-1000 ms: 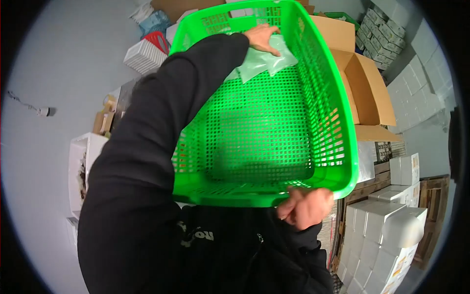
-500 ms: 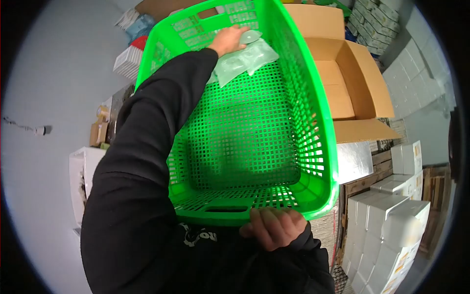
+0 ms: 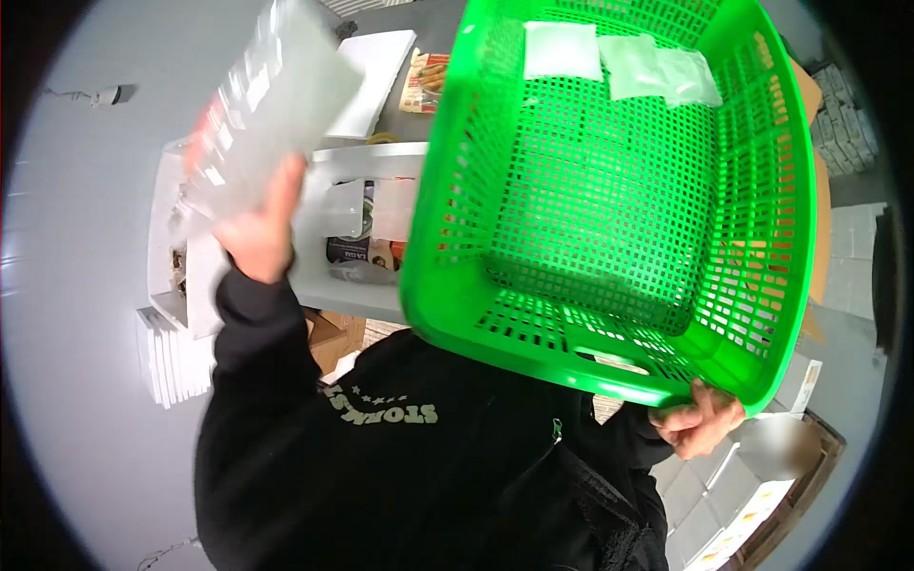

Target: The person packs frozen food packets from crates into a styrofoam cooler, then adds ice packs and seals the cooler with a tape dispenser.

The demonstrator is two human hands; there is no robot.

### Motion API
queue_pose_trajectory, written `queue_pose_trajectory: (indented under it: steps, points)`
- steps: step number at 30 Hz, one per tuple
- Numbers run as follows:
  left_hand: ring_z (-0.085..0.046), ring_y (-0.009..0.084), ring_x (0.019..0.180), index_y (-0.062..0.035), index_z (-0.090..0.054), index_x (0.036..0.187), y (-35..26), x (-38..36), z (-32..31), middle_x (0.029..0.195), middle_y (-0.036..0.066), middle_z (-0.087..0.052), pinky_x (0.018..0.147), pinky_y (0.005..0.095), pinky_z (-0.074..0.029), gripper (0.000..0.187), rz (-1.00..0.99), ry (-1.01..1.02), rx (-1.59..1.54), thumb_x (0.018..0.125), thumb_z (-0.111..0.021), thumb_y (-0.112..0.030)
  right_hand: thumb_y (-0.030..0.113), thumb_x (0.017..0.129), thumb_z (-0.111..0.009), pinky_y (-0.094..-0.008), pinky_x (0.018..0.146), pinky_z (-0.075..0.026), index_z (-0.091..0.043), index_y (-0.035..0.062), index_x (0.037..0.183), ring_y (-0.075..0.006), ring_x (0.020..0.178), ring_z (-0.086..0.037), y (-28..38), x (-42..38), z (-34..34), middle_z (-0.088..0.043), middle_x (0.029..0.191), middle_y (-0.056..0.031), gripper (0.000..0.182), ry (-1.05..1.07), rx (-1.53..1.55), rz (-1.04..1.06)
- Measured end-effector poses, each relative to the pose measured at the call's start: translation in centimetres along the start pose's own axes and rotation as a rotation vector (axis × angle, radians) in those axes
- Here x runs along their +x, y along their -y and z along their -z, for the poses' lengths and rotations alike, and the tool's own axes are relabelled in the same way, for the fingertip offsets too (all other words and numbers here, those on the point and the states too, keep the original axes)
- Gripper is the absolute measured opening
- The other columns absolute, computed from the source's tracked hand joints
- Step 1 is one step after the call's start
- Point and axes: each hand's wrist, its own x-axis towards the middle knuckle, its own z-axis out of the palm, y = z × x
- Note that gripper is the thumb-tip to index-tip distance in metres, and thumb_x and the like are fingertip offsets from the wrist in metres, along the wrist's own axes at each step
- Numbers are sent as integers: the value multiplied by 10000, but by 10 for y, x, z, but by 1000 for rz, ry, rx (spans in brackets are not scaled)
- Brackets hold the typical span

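My left hand is raised left of the basket, thumb up, gripping a translucent plastic pack. Motion smears the pack, so its contents cannot be made out. My right hand has its fingers wrapped over the near rim of a big green plastic basket, beside the handle slot. The basket tilts toward me. Against its far end lie a white pouch and two paler, see-through pouches. Just beyond my left hand stands a white foam box with printed food packages inside.
A flat white panel and a printed food packet lie behind the foam box. Stacked white panels stand at lower left. White cartons are piled at lower right, and a cardboard box sits below the foam box.
My left hand has left the basket's far end and swung up to the left, now with a plastic pack in it. The view has turned left; my right hand still grips the rim.
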Motion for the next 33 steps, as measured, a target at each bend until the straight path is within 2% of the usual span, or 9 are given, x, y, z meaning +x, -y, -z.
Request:
queue_pose_trajectory:
  steps: [6, 14, 19, 22, 24, 25, 27, 31, 33]
  points:
    - [-591, 343, 953, -17, -513, 1197, 115, -75, 11, 1055, 160, -586, 806, 357, -493, 592, -41, 315, 391, 647, -734, -34, 180, 836, -433, -380, 527, -416, -605, -93, 656, -276, 518, -500, -22, -6, -8, -530, 533, -170, 369, -150, 148, 141]
    - [-351, 398, 1242, -171, -402, 1354, 148, -109, -49, 1364, 211, -319, 971, 464, -376, 734, 58, 719, 502, 693, -722, -194, 159, 810, -459, -358, 498, -409, -600, -106, 633, -267, 479, -495, -21, -2, -13, -536, 518, -179, 349, -195, 165, 142]
    - [-123, 523, 1328, -254, -200, 1447, 200, -145, -63, 1497, 227, -31, 1027, 516, -306, 855, -219, 1205, 790, 725, -659, -276, 158, 806, -478, -359, 498, -410, -602, -108, 636, -274, 471, -495, -18, -5, -16, -538, 513, -174, 339, -258, 135, 119]
    - [-272, 489, 1285, -189, -375, 1376, 263, -135, -58, 1448, 212, -254, 1015, 512, -322, 685, -544, 1126, 611, 753, -650, -260, 179, 812, -477, -373, 535, -423, -604, -108, 641, -285, 513, -517, -18, -7, -11, -549, 532, -177, 358, -218, 141, 87]
    - [-481, 394, 1148, -108, -561, 1198, 219, -42, -24, 1255, 184, -517, 956, 502, -378, 426, -780, 1340, 359, 794, -621, -229, 201, 816, -469, -411, 609, -436, -612, -95, 652, -306, 556, -530, -5, -8, -5, -565, 567, -177, 367, -86, 55, -90]
    - [-598, 280, 947, -61, -640, 1020, 133, 3, -25, 1049, 137, -631, 847, 420, -453, 218, -72, 1129, 296, 829, -569, -138, 207, 813, -465, -428, 644, -435, -618, -83, 658, -309, 557, -525, 6, -2, -2, -566, 578, -174, 363, -32, -6, -117]
    - [-604, 176, 843, -30, -612, 1032, 18, 71, -35, 925, 71, -638, 741, 283, -466, 183, -31, 808, 177, 872, -544, -87, 212, 793, -465, -460, 728, -422, -629, -47, 667, -310, 536, -495, 13, 8, -1, -545, 573, -157, 331, 42, 3, -161]
    - [-569, 239, 975, -18, -561, 1104, -57, 124, -156, 1067, 146, -583, 861, 331, -452, 339, -691, 1013, 242, 875, -591, -265, 196, 779, -468, -393, 637, -397, -638, 10, 672, -224, 462, -446, 7, 3, -3, -489, 503, -68, 274, -11, 22, -104]
    - [-504, 316, 1100, -56, -453, 1234, -42, 135, -248, 1176, 214, -500, 921, 410, -418, 639, -693, 1266, 563, 772, -667, -442, 182, 718, -481, -378, 588, -385, -640, 12, 681, -212, 437, -431, 2, 1, -5, -494, 502, -70, 235, -63, 58, -48]
